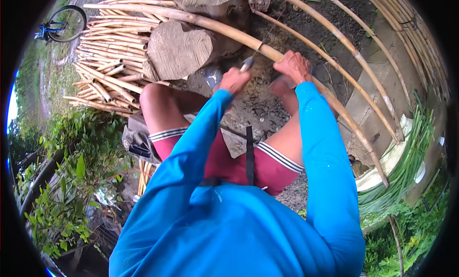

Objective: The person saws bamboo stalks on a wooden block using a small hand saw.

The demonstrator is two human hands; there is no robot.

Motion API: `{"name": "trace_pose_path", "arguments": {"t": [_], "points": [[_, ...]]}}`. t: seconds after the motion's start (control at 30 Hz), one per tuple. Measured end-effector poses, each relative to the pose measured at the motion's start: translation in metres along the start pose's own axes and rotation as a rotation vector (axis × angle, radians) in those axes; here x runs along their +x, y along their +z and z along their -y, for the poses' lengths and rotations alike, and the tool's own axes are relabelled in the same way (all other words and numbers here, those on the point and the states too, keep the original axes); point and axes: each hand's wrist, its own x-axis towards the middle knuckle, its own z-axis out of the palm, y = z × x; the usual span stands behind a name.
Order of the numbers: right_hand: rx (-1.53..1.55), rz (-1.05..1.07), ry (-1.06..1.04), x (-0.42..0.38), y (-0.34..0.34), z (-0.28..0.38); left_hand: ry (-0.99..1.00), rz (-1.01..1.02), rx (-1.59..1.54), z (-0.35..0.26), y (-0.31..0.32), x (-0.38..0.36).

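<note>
A long bamboo pole (224, 28) runs from the upper left, past a log block, down to the lower right. My right hand (292, 66) is closed around it near its middle. My left hand (234, 81) is closed on a hand tool (247, 64) with a pale handle and a dark end, just below the pole. From the tool a thin dark line, perhaps a blade, crosses the pole left of my right hand. What kind of tool it is, I cannot make out.
Cut log blocks (179, 50) stand at upper left, beside a pile of cut bamboo pieces (112, 43). More long bamboo poles (334, 31) lie to the right. Green leaf strips (411, 157) lie at far right. A bicycle (67, 23) is at upper left, leafy plants (71, 176) at left.
</note>
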Motion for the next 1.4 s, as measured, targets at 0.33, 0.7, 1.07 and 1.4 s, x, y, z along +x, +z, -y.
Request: {"name": "trace_pose_path", "arguments": {"t": [0.33, 0.7, 1.07, 1.4], "points": [[-0.015, -0.007, -0.020, -0.003, -0.001, -0.002, 0.148, -0.006, 0.310, 0.027, 0.027, -0.009], [-0.055, -0.069, -0.059, 0.006, -0.007, -0.003, -0.279, -0.127, -0.528, 0.027, 0.032, -0.089], [-0.011, -0.003, -0.018, 0.004, -0.010, -0.002, -0.220, -0.129, -0.540, 0.007, -0.004, -0.074], [-0.024, 0.005, -0.036, 0.003, -0.008, 0.001, -0.088, -0.202, -0.460, 0.009, 0.017, -0.033]]}}
